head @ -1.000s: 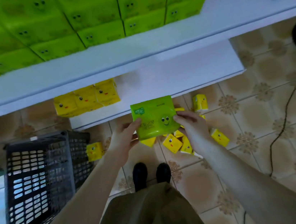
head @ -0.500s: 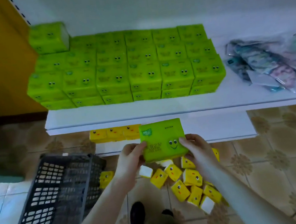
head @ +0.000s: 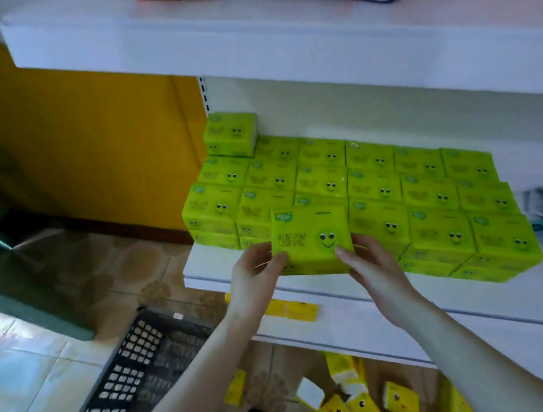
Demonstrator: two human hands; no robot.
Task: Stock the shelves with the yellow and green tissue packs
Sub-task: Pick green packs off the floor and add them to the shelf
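- Two hands are gripping one green tissue pack [head: 312,240] by its ends, holding it over the front edge of the middle shelf [head: 209,271].
- The left hand [head: 255,277] is pinching the pack's left end, its thumb lying on the printed top.
- The right hand [head: 375,271] is curling round the right end, with a fingertip pressing near the smiley face.
- Stacked green packs [head: 431,198] are filling the shelf behind and to the right; a single green pack [head: 231,133] is sitting on top at the back left corner.
- Yellow tissue packs [head: 359,408] are lying scattered on the tiled floor below, near a black plastic crate [head: 128,390].
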